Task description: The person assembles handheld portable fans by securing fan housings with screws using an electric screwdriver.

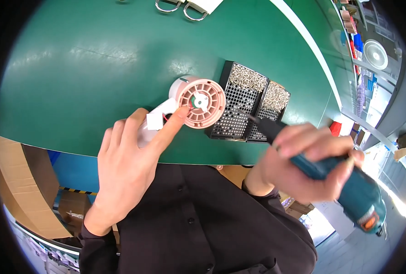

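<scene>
Across the green worktop [98, 82], centre-frame, our left hand [130, 157] clasps a pink round vented housing [213, 102] by its pale handle [144, 136]; at right — well apart — our right hand [310, 157] grips a teal electric screwdriver [360, 201], beside black screw trays [241, 102].

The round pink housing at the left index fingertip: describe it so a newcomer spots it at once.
Find the big green table, then the left hand near the front edge. At that hand's index fingertip, left of the black screw trays, sits the round pink housing. Its face has spokes like a wheel around a white hub, unlike the trays' rectangular grids of holes.
</scene>
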A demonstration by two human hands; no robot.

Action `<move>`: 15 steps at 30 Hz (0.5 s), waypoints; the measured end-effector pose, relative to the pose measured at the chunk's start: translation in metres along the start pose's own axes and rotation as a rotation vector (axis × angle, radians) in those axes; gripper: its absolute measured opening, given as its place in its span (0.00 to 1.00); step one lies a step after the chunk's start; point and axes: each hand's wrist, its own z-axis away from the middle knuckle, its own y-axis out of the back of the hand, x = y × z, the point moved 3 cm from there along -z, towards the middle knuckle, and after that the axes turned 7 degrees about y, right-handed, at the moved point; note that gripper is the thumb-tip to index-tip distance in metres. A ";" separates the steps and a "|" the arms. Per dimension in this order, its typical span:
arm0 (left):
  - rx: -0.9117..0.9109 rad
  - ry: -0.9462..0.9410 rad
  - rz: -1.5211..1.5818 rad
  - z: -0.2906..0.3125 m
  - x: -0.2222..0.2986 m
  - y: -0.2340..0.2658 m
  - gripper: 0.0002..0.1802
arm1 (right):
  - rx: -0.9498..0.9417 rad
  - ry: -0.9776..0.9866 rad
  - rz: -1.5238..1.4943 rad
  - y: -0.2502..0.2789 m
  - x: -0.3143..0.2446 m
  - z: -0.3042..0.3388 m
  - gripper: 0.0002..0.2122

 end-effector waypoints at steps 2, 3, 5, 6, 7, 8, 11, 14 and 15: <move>-0.022 -0.023 0.005 -0.003 0.004 -0.001 0.41 | -0.041 -0.007 -0.075 -0.006 -0.014 -0.006 0.15; -0.021 -0.017 0.005 -0.001 0.002 -0.002 0.41 | -0.062 -0.020 -0.143 -0.013 -0.015 -0.005 0.15; -0.017 -0.007 0.017 0.003 0.000 -0.005 0.41 | -0.165 -0.035 -0.114 -0.024 -0.015 0.000 0.15; -0.017 -0.008 0.017 0.002 0.000 -0.006 0.41 | -0.176 -0.043 -0.105 -0.030 -0.015 0.001 0.16; 0.004 -0.017 0.022 0.002 -0.001 -0.006 0.41 | -0.176 -0.043 -0.105 -0.031 -0.015 0.002 0.16; 0.026 -0.025 0.026 0.001 -0.001 -0.006 0.41 | -0.199 -0.054 -0.112 -0.034 -0.013 0.002 0.16; -0.018 -0.023 0.037 -0.001 0.000 -0.004 0.41 | -0.240 -0.086 -0.118 -0.035 -0.010 0.007 0.15; 0.005 -0.026 0.041 -0.001 -0.001 -0.003 0.40 | -0.259 -0.125 -0.120 -0.037 -0.005 0.008 0.14; 0.007 -0.019 0.042 0.000 -0.002 -0.004 0.40 | -0.308 -0.122 -0.095 -0.039 -0.002 0.011 0.13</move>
